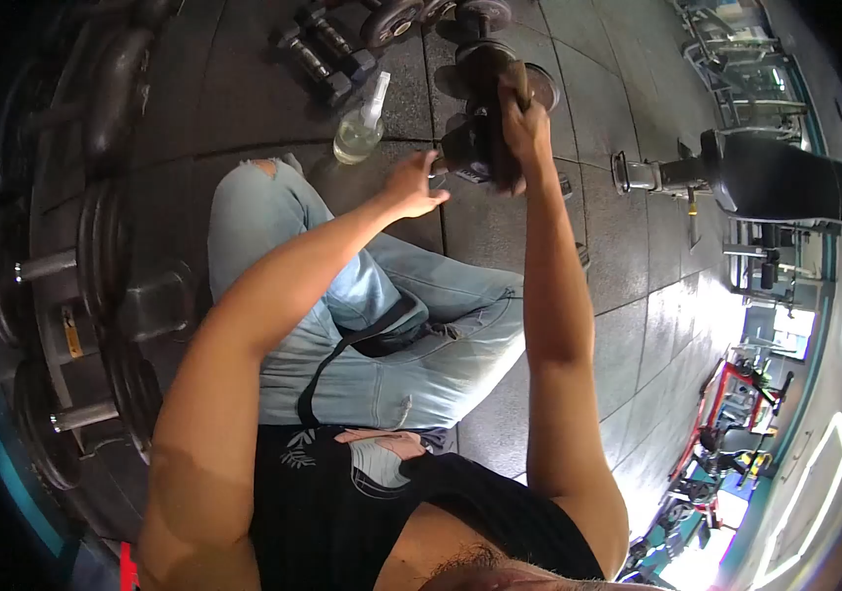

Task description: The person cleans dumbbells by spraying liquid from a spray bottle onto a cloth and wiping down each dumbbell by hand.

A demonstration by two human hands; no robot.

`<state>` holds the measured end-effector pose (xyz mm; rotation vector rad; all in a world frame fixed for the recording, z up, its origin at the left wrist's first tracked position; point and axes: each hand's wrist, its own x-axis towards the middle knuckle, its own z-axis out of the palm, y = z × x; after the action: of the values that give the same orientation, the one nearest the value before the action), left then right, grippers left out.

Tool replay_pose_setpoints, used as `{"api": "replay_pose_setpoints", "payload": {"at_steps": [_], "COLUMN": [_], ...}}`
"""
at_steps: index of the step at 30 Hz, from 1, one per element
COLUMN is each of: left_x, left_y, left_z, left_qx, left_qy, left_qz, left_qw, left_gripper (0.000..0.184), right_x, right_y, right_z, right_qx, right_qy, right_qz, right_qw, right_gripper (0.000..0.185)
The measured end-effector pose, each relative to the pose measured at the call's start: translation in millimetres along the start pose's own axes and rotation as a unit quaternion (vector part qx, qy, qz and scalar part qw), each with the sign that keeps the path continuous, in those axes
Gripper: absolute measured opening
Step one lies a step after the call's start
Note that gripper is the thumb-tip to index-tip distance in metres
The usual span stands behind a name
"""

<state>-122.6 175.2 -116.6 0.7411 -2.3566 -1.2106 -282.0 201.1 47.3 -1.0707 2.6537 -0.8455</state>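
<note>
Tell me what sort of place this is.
Almost certainly a gym: dumbbells lie on the dark tiled floor, large weight plates hang at the picture's left, and a black padded seat or bench stands at right.

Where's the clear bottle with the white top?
In the head view, the bottle is on dark floor tiles, left of upper centre, between the left hand and black hexagonal dumbbells.

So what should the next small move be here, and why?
Probably close the left hand on the dark dumbbell to steady it: that hand is open beside its near end, thumb and fingers apart, while the right hand is at its other side.
</note>
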Motion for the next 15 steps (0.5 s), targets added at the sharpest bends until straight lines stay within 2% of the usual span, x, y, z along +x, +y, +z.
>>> {"api": "replay_pose_setpoints", "payload": {"at_steps": [1,2,3,4,5,7,8,10,11,12,13,14,15], "left_x": [12,25,36,43,46,56,51,51,57,57,57,57,56], "left_y": [0,-5,-8,-2,-4,-21,-30,-48,-54,-58,-57,-55,-54], "left_z": [16,38,50,42,48,67,81,103,107,110,109,106,100], "left_qx": [-0.008,-0.037,-0.064,-0.078,-0.085,-0.026,0.001,0.062,0.097,0.131,0.132,0.347,0.54], "left_qy": [0.003,0.019,0.037,-0.031,-0.032,0.01,0.023,0.054,0.076,0.096,0.092,0.157,0.214], "left_qz": [-0.005,0.034,0.075,0.042,0.038,0.08,0.098,0.143,0.17,0.196,0.2,0.283,0.346], "left_qw": [1.0,0.999,0.994,0.996,0.995,0.996,0.995,0.986,0.978,0.967,0.966,0.88,0.736], "left_gripper": [0.067,0.064,0.062,0.061,0.061,0.059,0.058,0.056,0.055,0.054,0.054,0.049,0.044], "right_x": [-15,-44,-57,-72,-86,-100,-98,-66,-44,-23,-2,18,39], "right_y": [20,1,15,15,8,-17,-21,-32,-43,-53,-56,-52,-47], "right_z": [11,6,18,23,22,12,7,0,-1,-2,1,4,8], "right_qx": [0.01,0.019,0.056,0.034,0.027,-0.191,-0.198,-0.245,-0.246,-0.28,-0.3,-0.299,-0.191], "right_qy": [0.028,0.004,0.067,0.131,0.126,0.136,0.126,0.007,0.009,-0.153,-0.307,-0.304,-0.4], "right_qz": [-0.101,-0.071,-0.228,-0.233,-0.232,-0.371,-0.36,-0.478,-0.474,-0.359,-0.233,-0.231,-0.118], "right_qw": [0.994,0.997,0.97,0.963,0.964,0.898,0.903,0.843,0.846,0.877,0.872,0.874,0.888], "right_gripper": [0.053,0.047,0.041,0.042,0.042,0.051,0.051,0.05,0.05,0.048,0.046,0.046,0.045]}}
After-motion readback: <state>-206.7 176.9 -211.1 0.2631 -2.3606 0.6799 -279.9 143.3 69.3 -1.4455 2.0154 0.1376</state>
